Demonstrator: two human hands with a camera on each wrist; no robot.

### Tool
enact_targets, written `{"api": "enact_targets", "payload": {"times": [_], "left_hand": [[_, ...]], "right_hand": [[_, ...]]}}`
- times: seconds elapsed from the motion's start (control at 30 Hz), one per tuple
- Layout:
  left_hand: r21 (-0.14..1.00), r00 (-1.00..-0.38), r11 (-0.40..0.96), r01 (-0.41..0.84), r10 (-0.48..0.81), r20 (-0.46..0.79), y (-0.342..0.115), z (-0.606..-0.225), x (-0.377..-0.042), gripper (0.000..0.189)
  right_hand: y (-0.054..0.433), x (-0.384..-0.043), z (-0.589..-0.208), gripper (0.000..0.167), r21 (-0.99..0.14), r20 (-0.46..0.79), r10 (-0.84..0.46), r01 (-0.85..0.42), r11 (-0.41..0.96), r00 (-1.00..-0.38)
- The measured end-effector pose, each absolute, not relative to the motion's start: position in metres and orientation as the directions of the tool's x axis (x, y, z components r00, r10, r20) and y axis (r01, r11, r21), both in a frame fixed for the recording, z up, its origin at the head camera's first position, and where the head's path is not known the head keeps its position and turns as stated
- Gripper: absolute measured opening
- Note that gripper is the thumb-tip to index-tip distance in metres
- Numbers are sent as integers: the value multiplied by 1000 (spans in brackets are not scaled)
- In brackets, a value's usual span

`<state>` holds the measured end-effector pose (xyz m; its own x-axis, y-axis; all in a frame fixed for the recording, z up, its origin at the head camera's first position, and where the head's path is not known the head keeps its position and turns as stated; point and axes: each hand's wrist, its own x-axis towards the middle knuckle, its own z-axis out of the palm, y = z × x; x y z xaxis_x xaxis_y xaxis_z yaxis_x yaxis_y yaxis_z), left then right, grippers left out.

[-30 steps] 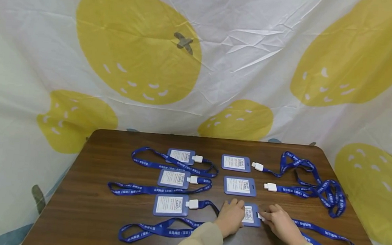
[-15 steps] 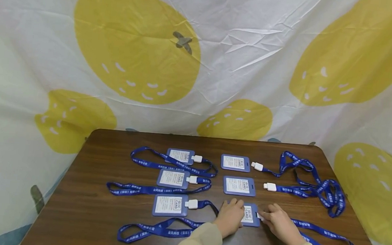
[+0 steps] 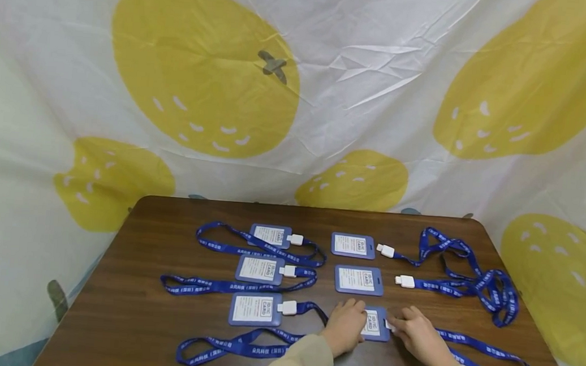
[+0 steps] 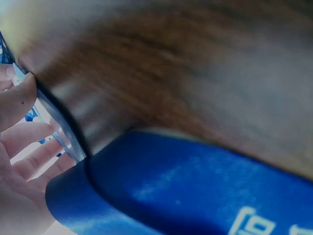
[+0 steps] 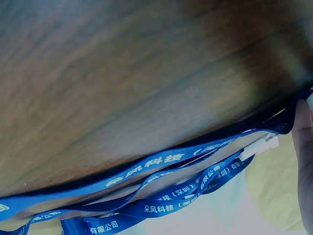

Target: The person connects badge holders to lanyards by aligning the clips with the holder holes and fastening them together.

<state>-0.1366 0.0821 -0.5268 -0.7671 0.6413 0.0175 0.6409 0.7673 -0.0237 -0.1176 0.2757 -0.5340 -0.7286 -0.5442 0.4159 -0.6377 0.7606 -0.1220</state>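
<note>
Nothing visibly moved; badge (image 3: 376,324) held in left fingers (image 3: 349,311).

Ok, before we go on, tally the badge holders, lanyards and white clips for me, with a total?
Badge holders: 6, one partly under the left hand
Lanyards: 6
White clips: 6, one partly hidden by the right hand
Total: 18

A fruit-print curtain (image 3: 328,112) behind a wooden table (image 3: 151,247) suggests a makeshift workspace.

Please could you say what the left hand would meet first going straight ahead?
Beyond the held badge, the left hand would probably meet the right column's middle badge, though depth is unclear.
</note>
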Motion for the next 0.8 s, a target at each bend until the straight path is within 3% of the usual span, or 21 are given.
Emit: {"api": "enact_targets", "payload": {"times": [0.43,0.8], "left_hand": [[-16,-773,774,633,633,30,83,-529,-133,31],[-5,-766,768,641,640,63,81,-523,-135,30]], "right_hand": [[278,-116,-540,29,-124,485,-554,-680,722,-677],[279,-121,-538,27,-134,471,-567,-690,711,-676]]}}
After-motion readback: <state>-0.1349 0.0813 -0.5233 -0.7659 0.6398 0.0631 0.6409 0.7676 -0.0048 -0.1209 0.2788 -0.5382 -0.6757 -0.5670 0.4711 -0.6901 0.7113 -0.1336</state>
